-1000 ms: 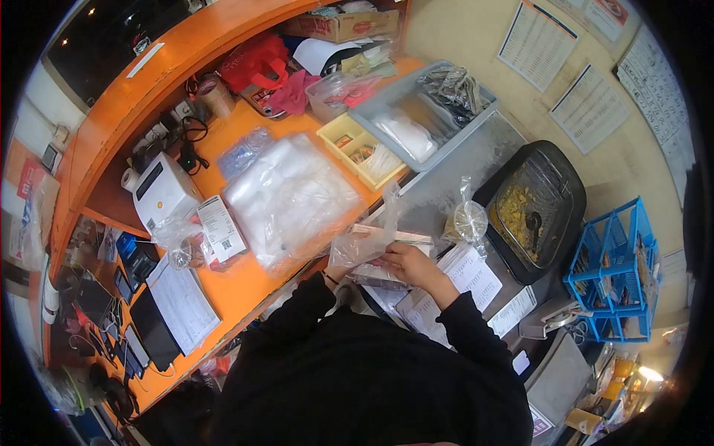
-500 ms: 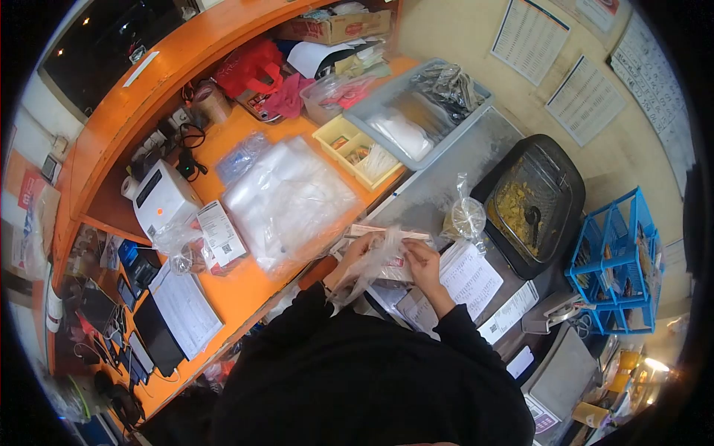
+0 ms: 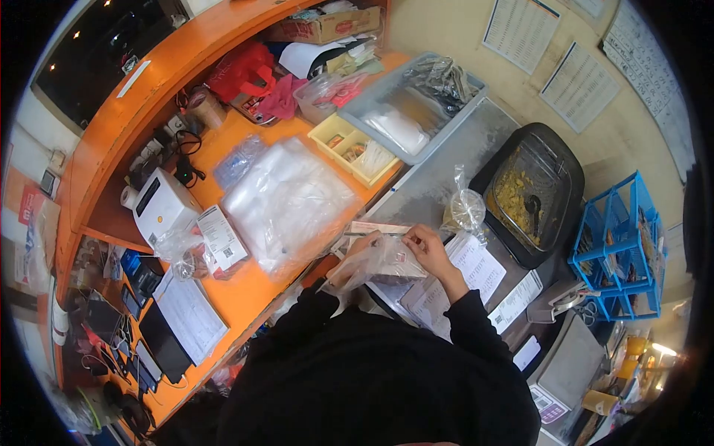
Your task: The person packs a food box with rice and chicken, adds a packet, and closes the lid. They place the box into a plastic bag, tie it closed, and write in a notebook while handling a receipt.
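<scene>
You work at a crowded orange counter (image 3: 245,286); both your left hand (image 3: 362,247) and right hand (image 3: 425,247) pinch a clear plastic bag (image 3: 379,260), a food tray (image 3: 532,195) near on your right.

Orange counter (image 3: 245,286) carrying a stack of clear bags (image 3: 286,201), white label printer (image 3: 160,201), yellow divided tray (image 3: 353,149), grey bin (image 3: 409,111); adjoining steel worktop (image 3: 446,175) bearing printed sheets (image 3: 454,279), black food pan (image 3: 532,193).
</scene>
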Demonstrator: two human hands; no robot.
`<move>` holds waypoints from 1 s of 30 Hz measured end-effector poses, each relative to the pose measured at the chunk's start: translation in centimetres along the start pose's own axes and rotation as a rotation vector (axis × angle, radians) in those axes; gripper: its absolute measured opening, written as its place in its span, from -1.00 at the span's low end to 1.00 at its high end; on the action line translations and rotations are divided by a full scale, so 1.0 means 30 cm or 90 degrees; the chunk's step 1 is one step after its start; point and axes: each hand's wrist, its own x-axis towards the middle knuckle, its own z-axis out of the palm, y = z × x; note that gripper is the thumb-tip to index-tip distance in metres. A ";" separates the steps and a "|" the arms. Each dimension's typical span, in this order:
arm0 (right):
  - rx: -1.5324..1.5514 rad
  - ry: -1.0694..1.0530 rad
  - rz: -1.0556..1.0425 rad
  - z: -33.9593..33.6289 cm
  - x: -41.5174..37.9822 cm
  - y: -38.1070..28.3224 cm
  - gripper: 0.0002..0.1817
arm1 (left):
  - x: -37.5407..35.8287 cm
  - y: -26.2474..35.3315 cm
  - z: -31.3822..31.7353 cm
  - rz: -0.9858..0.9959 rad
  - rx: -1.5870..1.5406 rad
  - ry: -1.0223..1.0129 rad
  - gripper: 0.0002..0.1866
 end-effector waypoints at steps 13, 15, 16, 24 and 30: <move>-0.125 -0.206 -0.214 0.052 0.129 0.052 -0.95 | -0.031 0.042 -0.013 0.102 0.013 0.019 -0.69; -0.124 -0.210 -0.226 0.035 0.137 0.031 -0.96 | -0.033 0.046 -0.012 0.091 0.001 0.020 -0.68; -0.127 -0.217 -0.242 0.022 0.147 0.028 -0.96 | -0.031 0.045 -0.009 0.085 -0.006 0.024 -0.68; -0.327 -0.129 -0.173 -0.070 0.051 0.001 -0.89 | -0.046 0.031 0.023 0.067 -0.062 0.070 -0.66; -0.242 -0.016 -0.223 -0.044 -0.010 -0.031 -0.90 | -0.052 0.151 0.039 0.117 0.254 0.088 -0.71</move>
